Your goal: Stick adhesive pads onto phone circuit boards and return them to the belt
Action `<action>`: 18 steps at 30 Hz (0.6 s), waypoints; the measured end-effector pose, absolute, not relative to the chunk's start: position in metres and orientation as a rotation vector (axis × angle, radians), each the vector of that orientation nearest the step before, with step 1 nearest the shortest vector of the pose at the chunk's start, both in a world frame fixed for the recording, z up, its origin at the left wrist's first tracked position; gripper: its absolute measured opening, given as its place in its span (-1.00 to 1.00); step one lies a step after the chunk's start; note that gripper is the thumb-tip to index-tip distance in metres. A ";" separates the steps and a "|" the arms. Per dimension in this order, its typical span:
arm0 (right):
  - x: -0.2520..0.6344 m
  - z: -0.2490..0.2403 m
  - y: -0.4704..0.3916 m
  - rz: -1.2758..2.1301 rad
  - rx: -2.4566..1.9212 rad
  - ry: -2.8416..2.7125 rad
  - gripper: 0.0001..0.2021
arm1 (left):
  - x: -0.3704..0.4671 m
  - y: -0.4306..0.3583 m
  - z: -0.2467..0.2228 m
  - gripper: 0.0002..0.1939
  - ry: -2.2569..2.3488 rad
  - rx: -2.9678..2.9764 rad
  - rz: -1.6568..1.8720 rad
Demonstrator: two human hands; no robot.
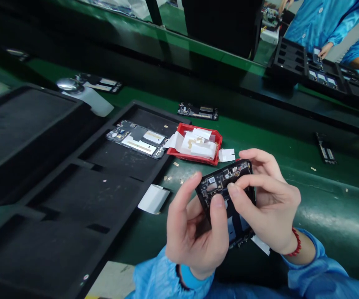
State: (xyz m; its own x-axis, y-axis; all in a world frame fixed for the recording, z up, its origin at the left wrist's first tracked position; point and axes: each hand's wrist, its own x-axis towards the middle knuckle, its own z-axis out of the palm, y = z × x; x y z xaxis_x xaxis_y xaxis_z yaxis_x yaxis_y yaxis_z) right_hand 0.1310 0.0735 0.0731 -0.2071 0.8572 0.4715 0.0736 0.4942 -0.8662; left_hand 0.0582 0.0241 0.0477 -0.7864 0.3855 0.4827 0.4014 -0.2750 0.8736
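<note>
A black phone body (229, 220) with its circuit board exposed is held tilted between both hands, near the bottom centre. My left hand (198, 228) grips its left side, the thumb on the board and the index finger at the upper left corner. My right hand (263, 203) is closed around the right side, its thumb and index finger pressed together over the board's middle. Whether a small part sits between those fingertips is hidden. Just beyond the phone stands a red tray (195, 158) with white paper strips and small tan pieces.
A black foam tray (104, 187) at the left holds one opened phone (137, 139). More phone boards (198, 111) lie on the green bench behind. A white slip (153, 199) lies left of my hands. People in blue sleeves work at the upper right.
</note>
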 end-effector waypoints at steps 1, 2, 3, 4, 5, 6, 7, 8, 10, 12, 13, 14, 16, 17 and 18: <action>0.131 0.073 0.074 0.881 -0.817 -1.632 -0.87 | 0.058 0.024 0.048 -0.66 -1.888 -1.028 -2.262; 0.131 0.073 0.074 0.875 -0.819 -1.634 -0.87 | 0.058 0.024 0.048 -0.66 -1.891 -1.034 -2.250; 0.131 0.073 0.074 0.870 -0.821 -1.636 -0.87 | 0.058 0.025 0.049 -0.67 -1.894 -1.036 -2.243; 0.131 0.072 0.074 0.864 -0.822 -1.639 -0.87 | 0.059 0.024 0.049 -0.68 -1.899 -1.034 -2.243; 0.131 0.072 0.074 0.860 -0.821 -1.641 -0.88 | 0.059 0.024 0.049 -0.68 -1.905 -1.030 -2.251; 0.132 0.071 0.074 0.859 -0.817 -1.640 -0.88 | 0.059 0.024 0.049 -0.69 -1.907 -1.026 -2.263; 0.132 0.071 0.074 0.861 -0.812 -1.637 -0.88 | 0.060 0.024 0.049 -0.70 -1.908 -1.019 -2.276; 0.132 0.070 0.075 0.864 -0.810 -1.632 -0.87 | 0.060 0.024 0.049 -0.70 -1.905 -1.011 -2.290; 0.132 0.069 0.075 0.868 -0.802 -1.622 -0.87 | 0.060 0.024 0.049 -0.70 -1.885 -1.003 -2.318; 0.132 0.069 0.074 0.872 -0.803 -1.619 -0.87 | 0.060 0.024 0.050 -0.65 -1.870 -1.017 -2.334; 0.132 0.070 0.074 0.873 -0.806 -1.618 -0.87 | 0.060 0.024 0.050 -0.62 -1.864 -1.026 -2.335; 0.132 0.070 0.074 0.876 -0.808 -1.615 -0.87 | 0.060 0.025 0.051 -0.60 -1.863 -1.030 -2.332; 0.131 0.071 0.073 0.885 -0.812 -1.604 -0.87 | 0.060 0.026 0.052 -0.60 -1.871 -1.026 -2.322; 0.131 0.071 0.072 0.889 -0.812 -1.595 -0.86 | 0.059 0.026 0.052 -0.61 -1.871 -1.021 -2.321; 0.131 0.071 0.071 0.894 -0.810 -1.586 -0.85 | 0.059 0.026 0.053 -0.61 -1.873 -1.015 -2.324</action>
State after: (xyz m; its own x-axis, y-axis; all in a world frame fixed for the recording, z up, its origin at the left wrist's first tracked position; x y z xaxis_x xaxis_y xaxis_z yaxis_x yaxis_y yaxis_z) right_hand 0.1307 0.0711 0.0709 -0.1764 0.8654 0.4690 0.0472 0.4834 -0.8741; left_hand 0.0593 0.0260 0.0526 -0.7927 0.3908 0.4678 0.3741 -0.2938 0.8796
